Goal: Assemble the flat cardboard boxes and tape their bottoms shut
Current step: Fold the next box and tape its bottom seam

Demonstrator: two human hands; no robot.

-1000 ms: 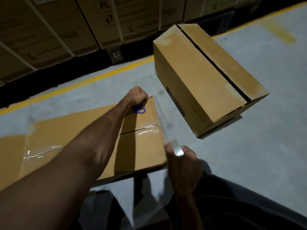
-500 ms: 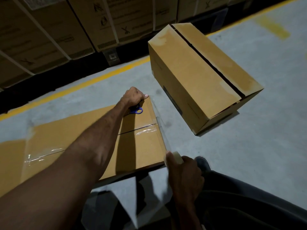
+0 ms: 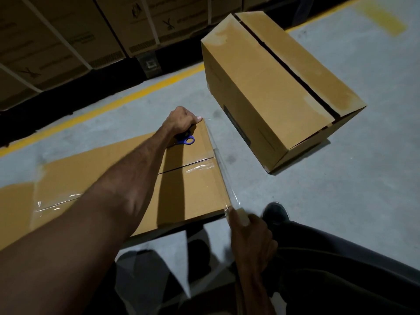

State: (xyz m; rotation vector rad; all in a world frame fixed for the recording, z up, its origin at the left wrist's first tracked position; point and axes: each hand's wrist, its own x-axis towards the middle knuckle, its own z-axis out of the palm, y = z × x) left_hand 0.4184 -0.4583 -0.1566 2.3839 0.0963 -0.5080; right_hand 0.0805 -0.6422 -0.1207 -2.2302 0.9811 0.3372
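Taping the right end of the near box

Your left hand [image 3: 181,122] presses its thumb on the near box [image 3: 127,178] at its far right corner, fingers curled round blue-handled scissors [image 3: 186,140]. Your right hand [image 3: 251,233] grips the tape roll [image 3: 242,214] at the box's near right corner, clear tape [image 3: 219,162] stretched along that edge. A second box [image 3: 272,87] stands beyond it, seam untaped.

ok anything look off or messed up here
Mostly the second box on the floor: it sits tipped at an angle, and its top flaps show a dark open gap with no tape visible. On the near box, the clear tape looks wrinkled at the seam.
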